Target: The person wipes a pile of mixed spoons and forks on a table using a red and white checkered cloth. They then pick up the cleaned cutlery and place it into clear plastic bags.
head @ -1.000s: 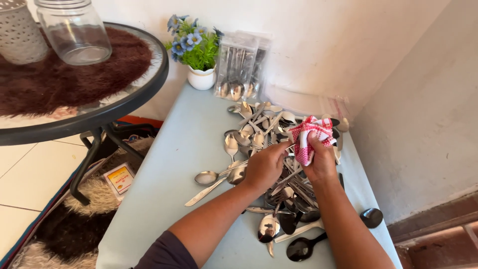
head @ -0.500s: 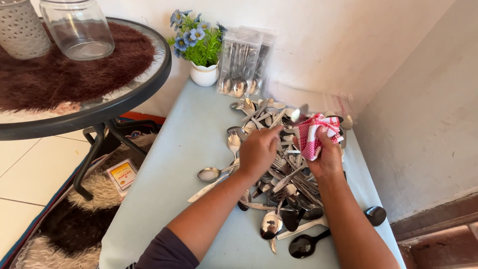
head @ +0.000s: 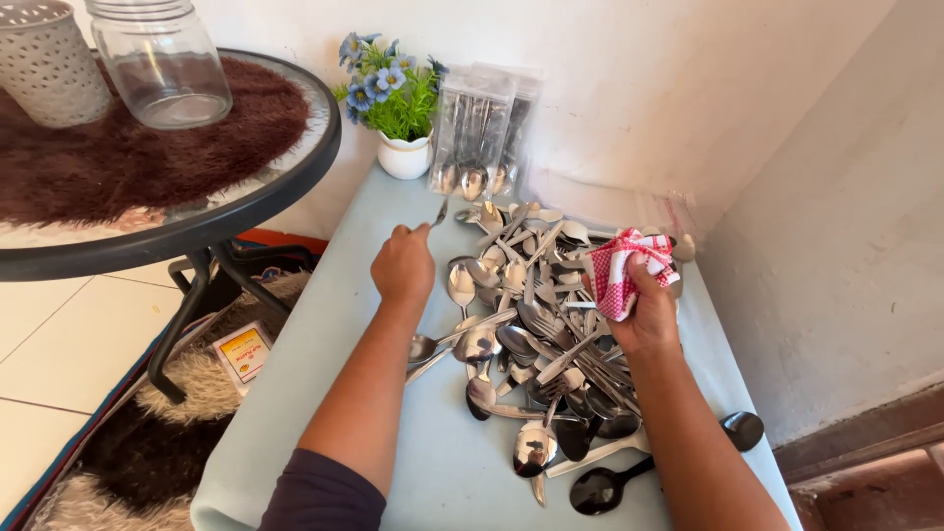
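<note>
A pale blue tabletop (head: 324, 393) carries a heap of steel cutlery (head: 541, 334) at its centre, with a round glass table (head: 246, 197) at ten o'clock and a flower pot (head: 403, 152) and clear packets (head: 482, 128) at twelve. The left hand (head: 403, 265), at ten o'clock of the heap, has its grip pinched on the handle of a fork (head: 440, 211) raised off the pile; it looks light, stiff and slick, best taken mid-handle. The right hand (head: 644, 315), at two o'clock, has its grip pressed around a soft red-checked cloth (head: 619, 270).
</note>
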